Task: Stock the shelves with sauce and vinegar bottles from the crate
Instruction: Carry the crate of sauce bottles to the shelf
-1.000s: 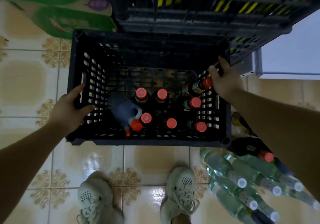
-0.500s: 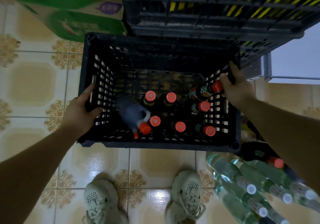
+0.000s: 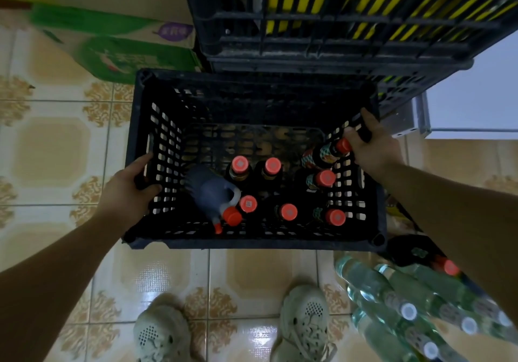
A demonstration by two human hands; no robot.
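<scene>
I grip the black crate [image 3: 252,240] by both side walls: my left hand [image 3: 126,193] curls round the left one and my right hand [image 3: 370,151] clasps the right rim. Red-capped sauce bottles [image 3: 288,211] stand in its near half, just right of a tipped grey jug [image 3: 208,189].

A green-printed cardboard box [image 3: 120,50] sits at upper left on the patterned beige tile floor [image 3: 50,148]. Two pale shoes [image 3: 307,325] stand at the bottom edge. A white cabinet [image 3: 476,100] fills the right edge.
</scene>
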